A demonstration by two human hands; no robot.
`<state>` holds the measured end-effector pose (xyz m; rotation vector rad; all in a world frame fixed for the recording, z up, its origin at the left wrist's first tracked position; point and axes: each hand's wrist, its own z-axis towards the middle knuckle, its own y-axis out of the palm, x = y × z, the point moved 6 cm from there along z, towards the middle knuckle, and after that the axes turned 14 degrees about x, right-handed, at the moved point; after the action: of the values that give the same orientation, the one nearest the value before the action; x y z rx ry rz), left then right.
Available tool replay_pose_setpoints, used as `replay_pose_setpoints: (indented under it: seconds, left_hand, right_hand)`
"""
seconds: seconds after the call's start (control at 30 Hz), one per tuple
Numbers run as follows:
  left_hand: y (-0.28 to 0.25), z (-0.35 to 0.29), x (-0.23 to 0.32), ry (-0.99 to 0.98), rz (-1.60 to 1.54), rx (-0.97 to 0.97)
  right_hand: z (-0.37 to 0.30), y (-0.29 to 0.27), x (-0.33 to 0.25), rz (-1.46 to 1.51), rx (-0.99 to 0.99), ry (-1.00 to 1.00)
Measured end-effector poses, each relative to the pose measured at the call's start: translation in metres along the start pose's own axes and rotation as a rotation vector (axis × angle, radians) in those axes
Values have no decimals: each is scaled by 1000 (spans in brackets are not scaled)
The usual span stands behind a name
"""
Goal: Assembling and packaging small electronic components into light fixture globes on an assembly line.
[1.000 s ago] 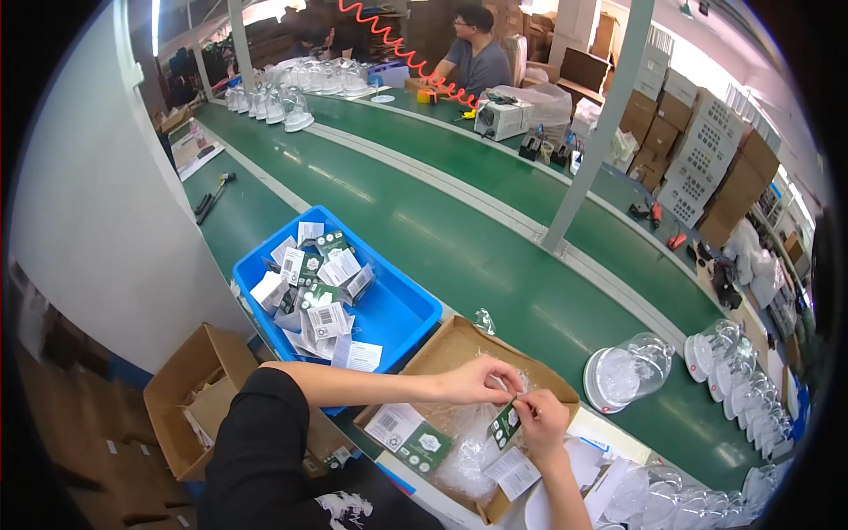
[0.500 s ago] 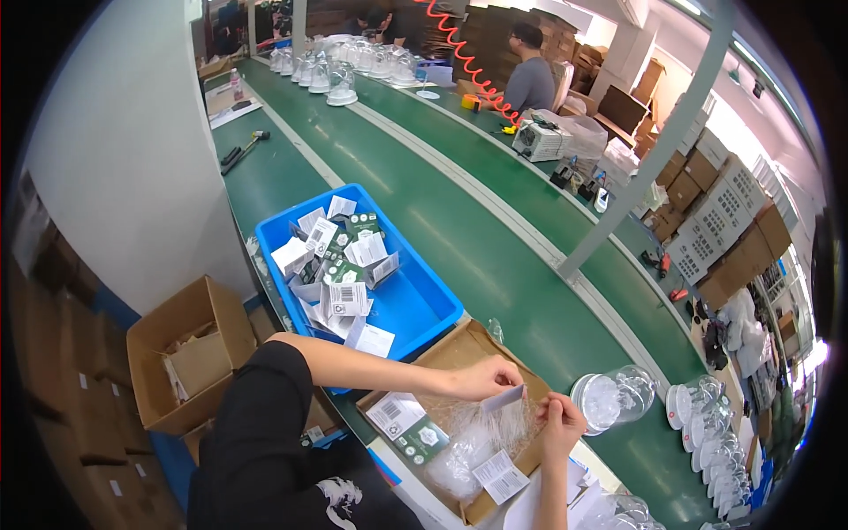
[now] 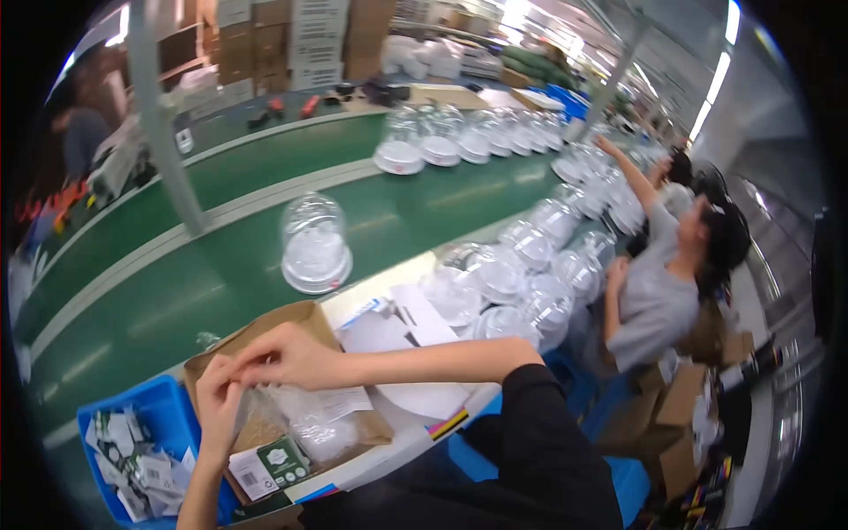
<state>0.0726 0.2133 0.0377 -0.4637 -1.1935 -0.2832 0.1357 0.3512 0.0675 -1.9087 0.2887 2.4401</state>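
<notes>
My left hand [image 3: 217, 402] and my right hand [image 3: 296, 358] meet above a shallow cardboard tray [image 3: 305, 318]. Both are closed, with fingertips pinched close together; whatever they hold is hidden or too small to make out. Beneath them in the tray lie a bundle of thin clear strands in clear plastic [image 3: 322, 433] and a green-and-white printed card [image 3: 269, 466]. Part of another white card [image 3: 344, 402] shows beside my right wrist. Beyond the tray, a clear dome with a white base [image 3: 316, 252] stands on the green conveyor belt [image 3: 238, 274].
A blue bin [image 3: 88, 433] of folded cards sits left of the tray. Papers [image 3: 415, 331] and many clear domes [image 3: 503, 274] cover the table to the right. More domes [image 3: 442, 137] line the far belt. A co-worker in grey [image 3: 662, 296] reaches over the domes at right.
The view has swung to the right, bringing the co-worker and many domes in. My hands have come together over the tray; the folded card seen in my left hand before is not visible now.
</notes>
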Motion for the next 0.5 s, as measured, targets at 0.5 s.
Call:
replay_pose_setpoints:
  seconds: [0.5]
  left_hand:
    - [6, -20, 19, -106, -226, 137]
  right_hand:
    - [-48, 4, -11, -246, 36, -195]
